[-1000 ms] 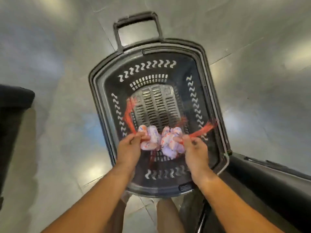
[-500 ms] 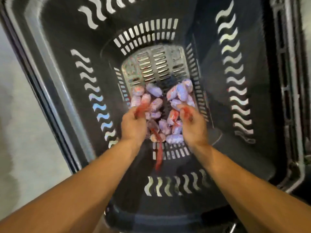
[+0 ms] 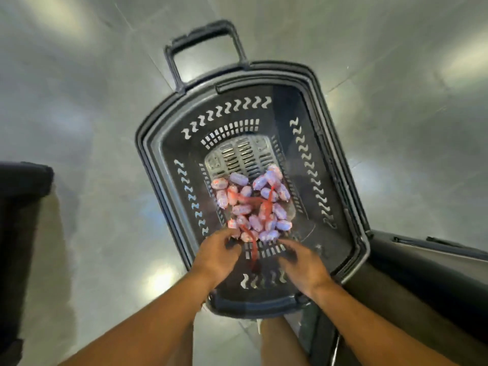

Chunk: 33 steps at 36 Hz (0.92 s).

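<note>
Hands hover over the near end of a black plastic basket [image 3: 169, 143] that stands on a grey tiled floor [image 3: 79, 101]. The left hand [image 3: 219, 256] is above the near left part of the basket's bottom, fingers loosely bent and a little spread, with nothing gripped in them; its thumb points toward the pile and ends just beside the nearest packets. The right hand [image 3: 303, 262] is over the near right part, palm down, fingers straight and relaxed, holding nothing. Both hands are blurred, so I cannot tell whether any fingertip touches the netting.

A heap of small wrapped packets [image 3: 250, 204], pale purple and pink, lies on the slotted bottom of the basket, filling its middle and near half and reaching toward the right wall. Strips of red netting [image 3: 252, 247] run across the heap, and one strip trails off it toward the near edge, ending between the two hands.

The basket's pull handle [image 3: 200, 35] stands up from its far edge. Wavy slots line all four walls.

Beside the basket's near right corner lies a dark, smooth object [image 3: 422, 273], and another dark shape [image 3: 18, 207] sits well apart from the basket's left side. The person's legs [image 3: 274, 336] show below the near edge.
</note>
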Available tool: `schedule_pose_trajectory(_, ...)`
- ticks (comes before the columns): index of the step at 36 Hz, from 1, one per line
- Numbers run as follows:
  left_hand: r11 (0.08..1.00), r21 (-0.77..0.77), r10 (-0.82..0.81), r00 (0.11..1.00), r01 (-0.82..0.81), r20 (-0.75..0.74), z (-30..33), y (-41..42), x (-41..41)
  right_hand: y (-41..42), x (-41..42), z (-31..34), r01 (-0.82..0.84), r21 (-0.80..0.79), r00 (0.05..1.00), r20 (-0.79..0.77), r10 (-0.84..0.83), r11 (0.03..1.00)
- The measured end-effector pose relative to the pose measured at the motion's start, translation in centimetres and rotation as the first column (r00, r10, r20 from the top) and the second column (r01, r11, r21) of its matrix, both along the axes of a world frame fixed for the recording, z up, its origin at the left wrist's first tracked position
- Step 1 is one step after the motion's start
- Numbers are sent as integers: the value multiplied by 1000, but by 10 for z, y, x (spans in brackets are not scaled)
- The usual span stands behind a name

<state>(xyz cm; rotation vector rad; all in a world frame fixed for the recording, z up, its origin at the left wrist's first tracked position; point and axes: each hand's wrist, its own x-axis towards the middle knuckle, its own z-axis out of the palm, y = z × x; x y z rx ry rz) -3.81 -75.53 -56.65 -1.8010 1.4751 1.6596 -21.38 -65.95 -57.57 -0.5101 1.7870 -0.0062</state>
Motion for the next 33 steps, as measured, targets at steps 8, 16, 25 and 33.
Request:
schedule_pose_trajectory(8,917,-279,-326,938,284,-115,192,-53,15,-26,6,193,127,-208,987,-67,-144,970)
schedule_pose_trajectory(16,759,-492,-566,805,427,-175,377,-80,45,-13,34,396,165,-471,956,-141,-259,866)
schedule_pose_trajectory(25,608,-542,-755,633,580,-171,473,-34,115,106,128,484,328,-590,859,-140,-493,738)
schedule_pose_trajectory(33,422,-586,-894,425,692,-142,491,10,121,218,204,484,493,-572,712,-168,-682,656)
